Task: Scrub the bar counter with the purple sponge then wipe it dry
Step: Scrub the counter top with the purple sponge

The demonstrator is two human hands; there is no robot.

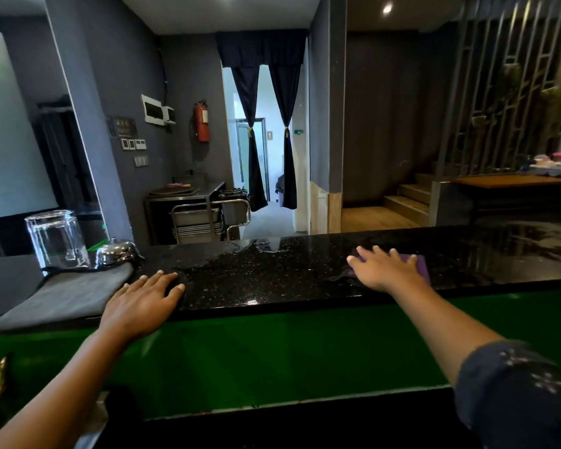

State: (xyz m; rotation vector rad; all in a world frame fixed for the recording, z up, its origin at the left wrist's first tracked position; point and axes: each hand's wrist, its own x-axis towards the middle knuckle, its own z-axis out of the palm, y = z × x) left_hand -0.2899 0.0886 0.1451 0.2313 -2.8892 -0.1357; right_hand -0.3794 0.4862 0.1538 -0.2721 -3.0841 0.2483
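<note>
I'm in the scrubbing step; my right hand (387,270) presses flat, fingers spread, on the purple sponge (422,265) near the worktop's (272,283) front edge; my left hand (144,303) braces flat; next, a sweep toward the wet patch (grey cloth (65,294) waits leftward).

purple sponge (422,265) mostly hidden under right hand (386,270)
</note>
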